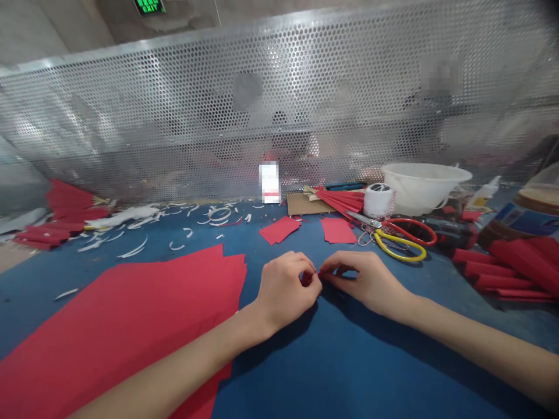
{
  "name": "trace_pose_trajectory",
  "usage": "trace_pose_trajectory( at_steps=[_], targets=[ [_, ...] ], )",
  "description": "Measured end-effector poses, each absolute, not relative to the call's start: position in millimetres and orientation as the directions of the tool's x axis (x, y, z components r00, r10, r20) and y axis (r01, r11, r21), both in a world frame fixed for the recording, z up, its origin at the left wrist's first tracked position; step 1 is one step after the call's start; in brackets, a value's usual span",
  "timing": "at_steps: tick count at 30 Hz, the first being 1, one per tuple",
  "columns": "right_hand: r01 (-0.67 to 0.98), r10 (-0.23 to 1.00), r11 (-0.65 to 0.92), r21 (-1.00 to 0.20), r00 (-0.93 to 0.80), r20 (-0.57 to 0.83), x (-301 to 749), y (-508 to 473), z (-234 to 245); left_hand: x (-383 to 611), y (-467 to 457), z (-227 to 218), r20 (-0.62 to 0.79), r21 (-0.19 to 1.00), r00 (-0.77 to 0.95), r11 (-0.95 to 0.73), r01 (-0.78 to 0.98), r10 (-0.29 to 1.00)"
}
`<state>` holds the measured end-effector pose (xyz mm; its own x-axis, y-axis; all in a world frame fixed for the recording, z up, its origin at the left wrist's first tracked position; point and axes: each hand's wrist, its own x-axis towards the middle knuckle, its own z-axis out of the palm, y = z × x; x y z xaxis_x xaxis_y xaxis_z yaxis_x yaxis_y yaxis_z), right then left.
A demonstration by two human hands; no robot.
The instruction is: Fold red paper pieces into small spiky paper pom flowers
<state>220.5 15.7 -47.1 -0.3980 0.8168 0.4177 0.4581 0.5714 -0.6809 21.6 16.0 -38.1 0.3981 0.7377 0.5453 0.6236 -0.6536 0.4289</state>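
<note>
Red folded paper piece (308, 279), mostly hidden, sits pinched between the fingers (305, 260) of both the left hand (283, 289) and right hand (367, 280), just above the blue table (393, 361). Fingers clenched on it; slack pressure could let it spring open or drop toward the red paper sheets (131, 302).

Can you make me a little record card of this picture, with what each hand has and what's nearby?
Left hand: pinching a small red paper piece
Right hand: pinching the same piece
Nearby: stack of red paper sheets, scissors with red and yellow handles, white string spool
Behind: perforated metal screen
</note>
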Motion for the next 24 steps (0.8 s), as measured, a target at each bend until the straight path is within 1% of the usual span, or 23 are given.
trace_pose_trajectory(
  at_steps=[3, 6, 16, 24],
  targets=[
    [0.474, 0.786, 0.617, -0.628, -0.412, 0.462, 220.7, 14.6, -47.2, 22.0, 15.4, -37.7, 0.540, 0.428, 0.390, -0.643, 0.635, 0.746],
    [0.486, 0.772, 0.635, -0.600, -0.420, 0.478, 221.1, 13.9, -47.1, 22.3, 14.9, -37.1, 0.539, 0.439, 0.390, -0.644, 0.627, 0.747],
    [0.482, 0.763, 0.646, -0.591, -0.432, 0.482, 221.2, 12.7, -46.9, 22.0, 14.7, -37.3, 0.543, 0.450, 0.403, -0.661, 0.600, 0.736],
    [0.462, 0.736, 0.676, -0.574, -0.456, 0.500, 221.7, 12.7, -46.6, 22.7, 12.1, -37.3, 0.556, 0.401, 0.394, -0.651, 0.644, 0.732]
  ],
)
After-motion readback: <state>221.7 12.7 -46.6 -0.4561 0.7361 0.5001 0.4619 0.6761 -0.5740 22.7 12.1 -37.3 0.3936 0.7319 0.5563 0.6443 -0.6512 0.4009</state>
